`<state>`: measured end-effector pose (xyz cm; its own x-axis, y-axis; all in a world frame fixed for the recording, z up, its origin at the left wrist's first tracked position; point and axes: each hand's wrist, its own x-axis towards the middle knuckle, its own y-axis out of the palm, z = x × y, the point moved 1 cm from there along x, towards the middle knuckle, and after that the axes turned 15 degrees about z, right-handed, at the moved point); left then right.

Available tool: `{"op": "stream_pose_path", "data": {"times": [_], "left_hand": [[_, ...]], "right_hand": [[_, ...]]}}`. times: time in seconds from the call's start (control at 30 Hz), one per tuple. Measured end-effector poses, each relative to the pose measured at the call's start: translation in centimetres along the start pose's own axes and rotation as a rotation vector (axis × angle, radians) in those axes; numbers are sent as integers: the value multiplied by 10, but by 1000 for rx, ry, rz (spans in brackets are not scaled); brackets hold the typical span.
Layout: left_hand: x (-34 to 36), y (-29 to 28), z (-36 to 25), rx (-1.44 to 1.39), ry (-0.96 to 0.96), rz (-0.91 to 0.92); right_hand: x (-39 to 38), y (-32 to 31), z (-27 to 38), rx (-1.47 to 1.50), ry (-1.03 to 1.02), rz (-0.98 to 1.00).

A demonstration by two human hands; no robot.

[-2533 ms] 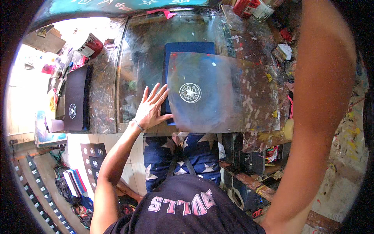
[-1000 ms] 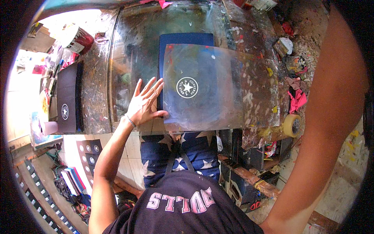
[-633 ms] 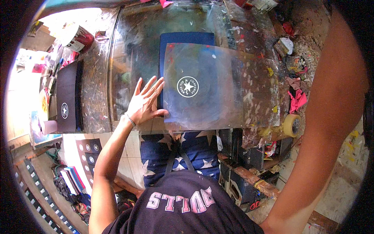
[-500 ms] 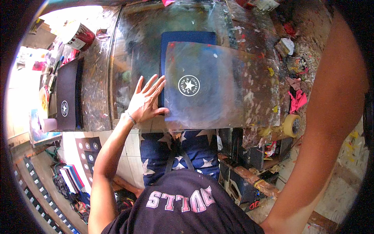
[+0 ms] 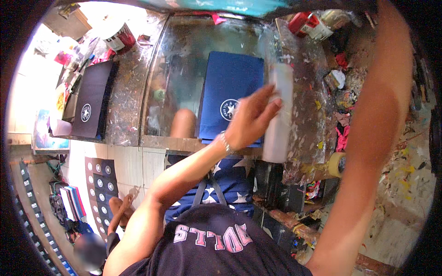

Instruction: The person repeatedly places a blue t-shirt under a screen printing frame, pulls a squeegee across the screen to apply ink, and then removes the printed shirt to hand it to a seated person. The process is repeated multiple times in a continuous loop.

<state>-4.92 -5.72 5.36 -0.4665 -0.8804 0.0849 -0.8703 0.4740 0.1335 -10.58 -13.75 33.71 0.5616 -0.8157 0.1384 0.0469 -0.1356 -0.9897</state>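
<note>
Left hand [image 5: 251,120] crosses over the lower right part of the blue stack [image 5: 230,76], its fingers [image 5: 266,97] at the near side of a pale sheet [image 5: 279,115]; two fingers stand a little apart, but blur hides any clamp on the sheet, so cannot tell. Sheet shows as a narrow upright strip just right of the stack. Stack lies on the paint-spattered desk [image 5: 122,92], a white round star emblem [image 5: 229,110] partly under the hand. Right arm [image 5: 377,133] runs up past the rim; hand out of view, fingers cannot be told. Black stack [image 5: 93,99] at desk's left; tape roll [image 5: 337,164] at right edge.
</note>
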Motion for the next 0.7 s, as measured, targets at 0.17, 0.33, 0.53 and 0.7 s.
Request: {"op": "stream_pose_path", "data": {"times": [0.17,0.33,0.53,0.7], "left_hand": [[-71,-110,-146,1599,557,-609],[-136,-114,-123,1557,-21,46],[-165,-103,8,1523,-187,180],[-172,-110,31,1465,-221,225]], "right_hand": [[-35,35,-13,8,99,-86],[-133,184,37,36,-105,-218],[-177,281,70,97,-107,91],[-117,292,37,233,22,463]]}}
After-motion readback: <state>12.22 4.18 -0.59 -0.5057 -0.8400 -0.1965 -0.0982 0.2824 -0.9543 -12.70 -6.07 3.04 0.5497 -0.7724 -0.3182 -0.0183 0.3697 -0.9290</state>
